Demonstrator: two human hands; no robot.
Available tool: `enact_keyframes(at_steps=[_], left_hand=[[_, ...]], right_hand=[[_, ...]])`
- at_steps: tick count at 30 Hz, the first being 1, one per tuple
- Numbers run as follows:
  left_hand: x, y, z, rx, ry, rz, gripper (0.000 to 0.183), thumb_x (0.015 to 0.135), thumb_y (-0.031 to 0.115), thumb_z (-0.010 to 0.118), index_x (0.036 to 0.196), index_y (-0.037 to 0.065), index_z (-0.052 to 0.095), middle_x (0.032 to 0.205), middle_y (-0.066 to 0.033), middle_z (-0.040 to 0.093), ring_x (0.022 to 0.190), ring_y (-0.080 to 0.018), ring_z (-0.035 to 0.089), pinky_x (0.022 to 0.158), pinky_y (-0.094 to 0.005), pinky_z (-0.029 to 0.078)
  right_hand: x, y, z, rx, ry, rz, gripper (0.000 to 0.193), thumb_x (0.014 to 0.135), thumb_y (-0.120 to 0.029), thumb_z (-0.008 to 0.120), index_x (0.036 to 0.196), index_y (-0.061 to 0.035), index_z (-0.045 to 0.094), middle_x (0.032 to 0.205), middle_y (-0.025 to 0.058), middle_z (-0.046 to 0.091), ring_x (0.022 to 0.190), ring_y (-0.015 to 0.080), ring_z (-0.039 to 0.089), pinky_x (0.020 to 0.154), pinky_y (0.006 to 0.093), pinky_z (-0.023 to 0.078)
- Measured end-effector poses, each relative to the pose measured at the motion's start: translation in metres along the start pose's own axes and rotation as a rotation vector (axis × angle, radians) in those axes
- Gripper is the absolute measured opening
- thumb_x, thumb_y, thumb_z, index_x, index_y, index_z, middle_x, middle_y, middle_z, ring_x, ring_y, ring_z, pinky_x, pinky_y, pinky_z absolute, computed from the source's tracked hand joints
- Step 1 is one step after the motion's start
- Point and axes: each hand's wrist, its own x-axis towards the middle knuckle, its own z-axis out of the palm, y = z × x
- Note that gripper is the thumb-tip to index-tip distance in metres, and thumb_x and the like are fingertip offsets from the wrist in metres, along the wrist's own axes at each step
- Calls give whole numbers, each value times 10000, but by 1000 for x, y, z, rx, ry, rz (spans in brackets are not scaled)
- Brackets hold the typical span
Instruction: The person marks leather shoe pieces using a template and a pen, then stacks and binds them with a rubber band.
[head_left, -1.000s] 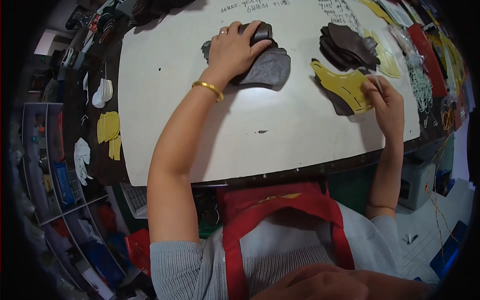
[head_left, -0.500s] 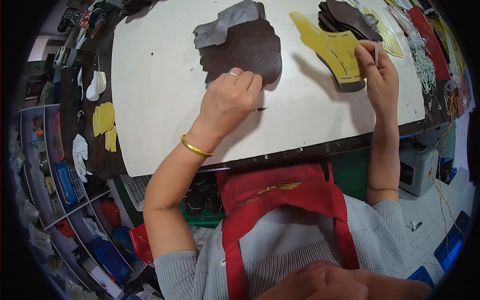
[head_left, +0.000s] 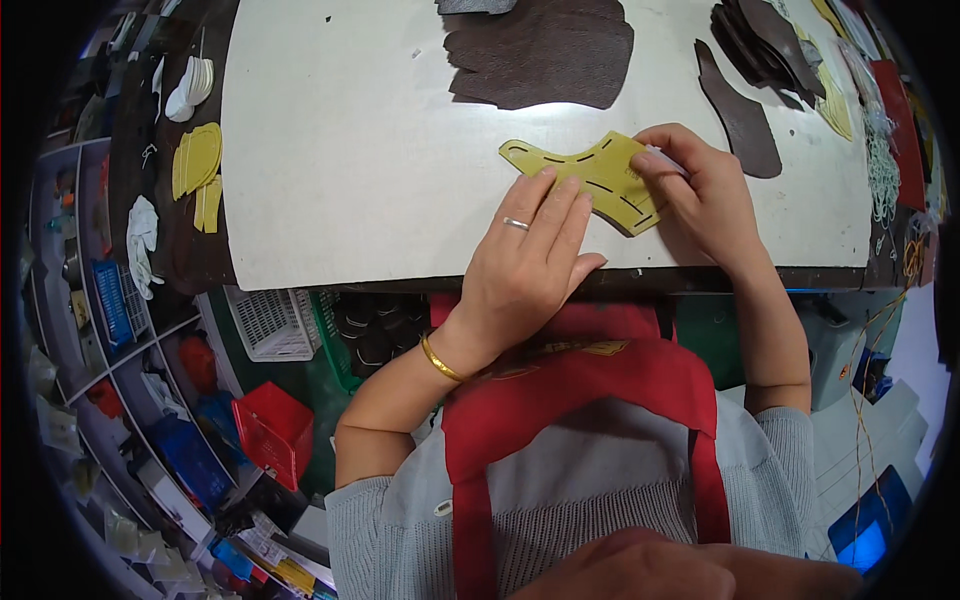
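Observation:
A yellow pattern template (head_left: 605, 180) with dark slots lies low over the white work board, near its front edge. My left hand (head_left: 535, 245) rests on its lower edge with fingers stretched out flat. At the template's right end my right hand (head_left: 700, 190) is closed, thumb on top, and a thin pale stick (head_left: 668, 160) shows between its fingers. Whether leather lies beneath the template is hidden. Beyond it sits a dark brown leather piece (head_left: 545, 60), and a curved brown leather cutout (head_left: 742, 120) lies to the right.
A stack of brown cutouts (head_left: 765, 45) is at the far right, beside tangled pale cord (head_left: 882, 170). Yellow templates (head_left: 198, 165) and a white glove (head_left: 142, 245) lie left of the white board (head_left: 330, 160). Below stand a red basket (head_left: 275, 430) and a white crate (head_left: 270, 325).
The template has come down and toward me, turned sideways. A brown cutout now lies separately at the right. My left hand has left the large leather and flattened onto the template.

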Motion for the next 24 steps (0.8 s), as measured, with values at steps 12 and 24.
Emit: enact_keyframes(at_steps=[12,24], left_hand=[[18,-16,-5,58,3,111,331,782,79,738,1097,-13,697,1120,-122,682,1048,-315,654,880,-402,556],[24,-18,-5,204,-159,314,415,790,169,690,1205,169,705,1053,7,625,883,-193,619,832,-375,590]], right_hand=[[4,4,-18,-34,-45,49,286,884,-247,738,1102,-70,685,809,161,724,755,294,731,677,350,551],[-1,11,-26,-211,149,-65,274,912,-252,713,1116,-73,670,872,108,730,787,284,712,703,364,546]])
